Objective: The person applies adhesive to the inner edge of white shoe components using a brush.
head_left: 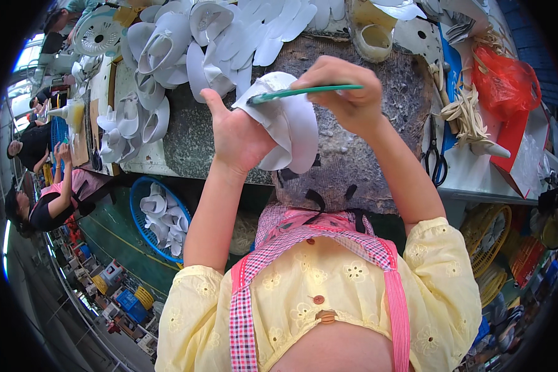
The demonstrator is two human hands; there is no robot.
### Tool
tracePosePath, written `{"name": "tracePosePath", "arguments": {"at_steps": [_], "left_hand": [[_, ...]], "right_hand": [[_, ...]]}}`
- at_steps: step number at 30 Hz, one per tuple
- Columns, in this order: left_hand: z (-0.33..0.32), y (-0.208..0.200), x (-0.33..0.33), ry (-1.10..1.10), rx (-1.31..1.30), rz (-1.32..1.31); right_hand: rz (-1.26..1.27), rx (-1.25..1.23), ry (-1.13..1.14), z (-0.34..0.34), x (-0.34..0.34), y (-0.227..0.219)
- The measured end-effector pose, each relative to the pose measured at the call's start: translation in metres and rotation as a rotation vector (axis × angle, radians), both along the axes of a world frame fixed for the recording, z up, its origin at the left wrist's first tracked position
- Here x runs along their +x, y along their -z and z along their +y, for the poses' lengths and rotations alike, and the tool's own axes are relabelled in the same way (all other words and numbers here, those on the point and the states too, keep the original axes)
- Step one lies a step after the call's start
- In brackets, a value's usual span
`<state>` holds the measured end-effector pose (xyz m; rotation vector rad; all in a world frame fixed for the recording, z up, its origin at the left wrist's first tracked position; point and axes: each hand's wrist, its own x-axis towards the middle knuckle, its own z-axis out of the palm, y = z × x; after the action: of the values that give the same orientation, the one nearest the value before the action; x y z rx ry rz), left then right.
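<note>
A white shoe upper, curved and soft, rests on my left hand. That palm faces up with the thumb stretched out, while the fingers are hidden under the upper. My right hand grips a slim green-handled brush from above. The brush lies slantwise across the upper, its tip touching the edge near my left palm. Beneath both hands is a worn, glue-crusted work pad. Beyond the upper lie overlapping white insole-shaped pieces, with more white uppers piled to their left.
A glue-smeared tub stands at the far side. Black scissors, pale strips and a red plastic bag lie on the right. A blue basket of white pieces sits low on the left. Another person works farther left.
</note>
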<state>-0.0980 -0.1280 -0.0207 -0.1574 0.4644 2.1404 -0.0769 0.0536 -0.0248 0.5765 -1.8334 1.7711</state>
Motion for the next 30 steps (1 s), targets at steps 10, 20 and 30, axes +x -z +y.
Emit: {"name": "tracePosePath", "arguments": {"at_steps": [10,20,30], "left_hand": [[0.007,-0.008,0.000,-0.131,-0.229,0.017],[0.009,-0.009,0.008,-0.088,-0.258,0.090],[0.002,-0.008,0.016,-0.140,-0.296,0.070]], "right_hand": [[-0.045,0.020,0.017,0.004,0.012,0.004],[-0.289,-0.012,-0.064,0.018,0.034,0.018],[-0.052,-0.080,0.091,0.014,0.017,0.025]]}}
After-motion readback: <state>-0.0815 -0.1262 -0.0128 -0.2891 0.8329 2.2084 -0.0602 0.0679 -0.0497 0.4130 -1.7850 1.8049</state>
